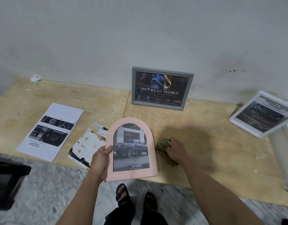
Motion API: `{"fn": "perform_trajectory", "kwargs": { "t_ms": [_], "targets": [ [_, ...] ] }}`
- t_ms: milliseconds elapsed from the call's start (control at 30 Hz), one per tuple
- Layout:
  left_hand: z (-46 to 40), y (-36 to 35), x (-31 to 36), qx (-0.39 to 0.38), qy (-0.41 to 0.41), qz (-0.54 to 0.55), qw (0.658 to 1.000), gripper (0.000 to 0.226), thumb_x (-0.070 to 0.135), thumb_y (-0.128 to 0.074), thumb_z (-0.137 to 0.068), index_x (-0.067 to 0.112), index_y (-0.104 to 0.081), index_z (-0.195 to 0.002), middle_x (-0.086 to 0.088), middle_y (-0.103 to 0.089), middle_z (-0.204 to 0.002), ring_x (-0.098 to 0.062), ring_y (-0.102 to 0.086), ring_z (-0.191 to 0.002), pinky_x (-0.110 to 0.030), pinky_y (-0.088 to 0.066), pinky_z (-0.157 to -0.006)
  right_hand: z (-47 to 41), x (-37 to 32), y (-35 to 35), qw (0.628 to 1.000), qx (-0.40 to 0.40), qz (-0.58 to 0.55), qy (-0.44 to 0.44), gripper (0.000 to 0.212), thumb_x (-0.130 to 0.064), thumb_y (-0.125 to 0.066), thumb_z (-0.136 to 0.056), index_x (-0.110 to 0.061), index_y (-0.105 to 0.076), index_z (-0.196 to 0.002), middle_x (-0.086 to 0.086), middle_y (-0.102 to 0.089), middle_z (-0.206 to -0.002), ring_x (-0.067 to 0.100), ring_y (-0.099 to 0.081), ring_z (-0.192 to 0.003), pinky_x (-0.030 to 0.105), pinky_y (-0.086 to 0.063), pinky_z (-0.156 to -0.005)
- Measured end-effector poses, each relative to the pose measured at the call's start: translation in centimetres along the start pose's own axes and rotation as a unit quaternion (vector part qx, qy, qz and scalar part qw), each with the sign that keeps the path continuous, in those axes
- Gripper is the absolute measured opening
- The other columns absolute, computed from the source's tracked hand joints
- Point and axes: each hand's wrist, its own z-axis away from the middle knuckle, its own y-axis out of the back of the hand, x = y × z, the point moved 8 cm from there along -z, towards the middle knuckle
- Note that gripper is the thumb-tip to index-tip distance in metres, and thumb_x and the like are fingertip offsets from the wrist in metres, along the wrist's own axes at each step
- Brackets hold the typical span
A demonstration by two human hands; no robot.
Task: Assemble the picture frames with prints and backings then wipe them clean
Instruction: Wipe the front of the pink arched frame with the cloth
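Looking down, I see a plywood board (205, 127) laid on a marbled floor (59, 184) against a grey wall (140, 30). A grey frame (162, 88) leans on the wall; a white frame (261, 113) stands at the right. Printed sheets (51, 130) lie to the left. My left hand (100, 161) grips the pink arched frame (131, 148) by its left edge, thumb on the front. My right hand (175, 150) clutches a crumpled cloth (162, 147) on the board, just beside the frame.
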Motion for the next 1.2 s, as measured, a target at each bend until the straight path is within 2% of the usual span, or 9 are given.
{"fn": "perform_trajectory", "kwargs": {
  "t_ms": [100, 200, 400, 600, 733, 833, 1000, 1133, 1200],
  "targets": [
    [0.1, 0.1, -0.4, 0.005, 0.005, 0.001, 1.0, 0.021, 0.021, -0.057, -0.097, 0.004, -0.063, -0.108, -0.022, -0.073, -0.102, -0.043, -0.069, -0.095, -0.047, -0.058, -0.074, 0.0, 0.1, -0.2, 0.994, 0.006, 0.112, -0.008, 0.063, -0.049, -0.058, -0.086, -0.016, -0.033, -0.135, 0.014, -0.039, -0.134, 0.034, -0.041, -0.124, 0.046, -0.039, -0.103],
    [0.1, 0.4, -0.5, 0.007, 0.005, -0.003, 1.0, 0.023, 0.022, -0.057, -0.097, 0.004, -0.064, -0.109, -0.022, -0.073, -0.102, -0.043, -0.069, -0.095, -0.05, -0.058, -0.076, 0.4, -0.2, -1.3, 0.994, 0.028, 0.109, 0.009, 0.06, -0.043, -0.064, -0.084, -0.015, -0.039, -0.13, 0.01, -0.053, -0.127, 0.03, -0.052, -0.114, 0.043, -0.043, -0.098],
    [-0.1, 0.6, -0.1, 0.008, -0.002, -0.003, 1.0, 0.019, 0.019, -0.057, -0.097, 0.004, -0.064, -0.105, -0.022, -0.073, -0.103, -0.042, -0.069, -0.097, -0.054, -0.056, -0.085, 1.4, 0.3, -0.2, 0.997, 0.058, -0.053, -0.019, 0.024, -0.02, -0.063, -0.084, -0.011, -0.068, -0.106, 0.01, -0.07, -0.105, 0.025, -0.064, -0.092, 0.029, -0.05, -0.079],
    [0.1, -1.8, 0.8, -0.015, -0.03, -0.018, 0.999, 0.024, 0.018, -0.057, -0.097, 0.0, -0.061, -0.113, -0.024, -0.072, -0.105, -0.042, -0.069, -0.097, -0.057, -0.056, -0.086, 2.7, -2.3, 6.8, 0.959, 0.112, -0.259, -0.015, 0.009, -0.019, -0.056, -0.091, -0.016, -0.054, -0.1, 0.014, -0.064, -0.084, 0.026, -0.057, -0.058, 0.029, -0.045, -0.045],
    [0.9, -5.1, 2.6, -0.044, -0.062, -0.007, 0.997, 0.024, 0.02, -0.06, -0.095, 0.005, -0.063, -0.114, -0.019, -0.073, -0.106, -0.034, -0.071, -0.093, -0.045, -0.06, -0.078, 3.9, -9.2, 14.1, 0.939, 0.212, -0.2, 0.182, 0.039, 0.0, -0.057, -0.08, -0.015, -0.062, -0.115, -0.001, -0.069, -0.103, 0.023, -0.065, -0.095, 0.039, -0.054, -0.086],
    [2.1, -8.2, 5.8, -0.078, -0.109, -0.005, 0.991, 0.015, 0.017, -0.06, -0.096, 0.005, -0.065, -0.104, -0.014, -0.075, -0.093, -0.028, -0.07, -0.083, -0.037, -0.057, -0.073, 5.3, -14.8, 17.6, 0.922, 0.257, -0.081, 0.277, 0.066, 0.011, -0.06, -0.074, -0.015, -0.055, -0.135, -0.001, -0.053, -0.14, 0.016, -0.046, -0.131, 0.03, -0.03, -0.113],
    [4.3, -11.5, 12.3, -0.084, -0.201, 0.035, 0.975, 0.019, 0.011, -0.059, -0.096, 0.011, -0.057, -0.077, 0.005, -0.056, -0.051, -0.012, -0.047, -0.046, -0.016, -0.035, -0.044, 8.2, -19.2, 16.3, 0.881, 0.251, 0.105, 0.387, 0.083, 0.013, -0.059, -0.066, -0.012, -0.043, -0.144, 0.007, -0.036, -0.153, 0.023, -0.026, -0.145, 0.034, -0.01, -0.121],
    [5.1, -11.2, 15.7, -0.08, -0.233, 0.08, 0.966, 0.013, 0.015, -0.063, -0.093, 0.002, -0.063, -0.094, -0.003, -0.069, -0.072, -0.015, -0.064, -0.064, -0.025, -0.051, -0.062, 12.3, -18.6, 12.7, 0.879, 0.141, 0.106, 0.442, 0.087, 0.007, -0.058, -0.077, -0.023, -0.023, -0.151, -0.008, -0.015, -0.159, 0.008, -0.003, -0.148, 0.034, -0.002, -0.123],
    [5.6, -11.1, 16.7, -0.079, -0.245, 0.089, 0.962, 0.011, 0.013, -0.061, -0.094, 0.006, -0.064, -0.086, -0.002, -0.068, -0.067, -0.016, -0.062, -0.06, -0.025, -0.049, -0.059, 13.2, -17.7, 12.4, 0.895, 0.073, 0.062, 0.435, 0.087, 0.012, -0.053, -0.078, -0.027, -0.025, -0.151, -0.013, -0.015, -0.158, 0.004, -0.003, -0.146, 0.032, -0.002, -0.122]
  ]
}}
